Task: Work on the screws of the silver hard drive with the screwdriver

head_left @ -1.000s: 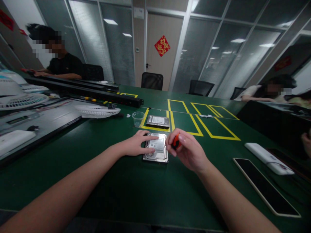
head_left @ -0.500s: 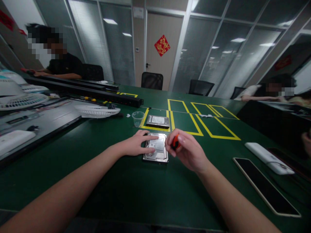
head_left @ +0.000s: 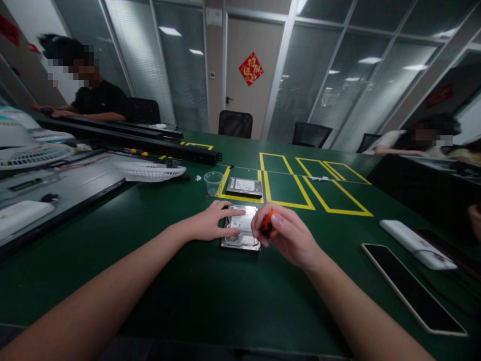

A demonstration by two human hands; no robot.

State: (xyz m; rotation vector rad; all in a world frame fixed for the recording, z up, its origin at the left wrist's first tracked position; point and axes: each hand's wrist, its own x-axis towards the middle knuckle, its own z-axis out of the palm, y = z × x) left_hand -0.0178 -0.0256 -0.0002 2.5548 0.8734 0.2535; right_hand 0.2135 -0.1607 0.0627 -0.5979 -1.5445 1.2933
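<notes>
A silver hard drive (head_left: 246, 241) lies flat on the green table in front of me. My left hand (head_left: 210, 220) rests on its left part, with thumb and index finger spread across the top cover. Over the drive's right edge, my right hand (head_left: 281, 228) is closed around an orange and black screwdriver (head_left: 269, 220). Its shaft and tip are hidden behind my fingers. Just beyond, a second hard drive (head_left: 244, 187) lies inside a yellow taped frame. To the left of that one stands a clear plastic cup (head_left: 214, 184).
Left on the table (head_left: 180, 291) are a large flat panel (head_left: 86, 175), white fan parts (head_left: 150, 171) and long black bars (head_left: 161, 148). To the right lie a phone (head_left: 411, 288) and a white power strip (head_left: 417, 244). A person (head_left: 101, 100) sits at far left, another (head_left: 406, 143) at far right.
My right hand has turned slightly and shifted a little left over the drive, the screwdriver handle tilting with it. My left hand and both drives stay in place.
</notes>
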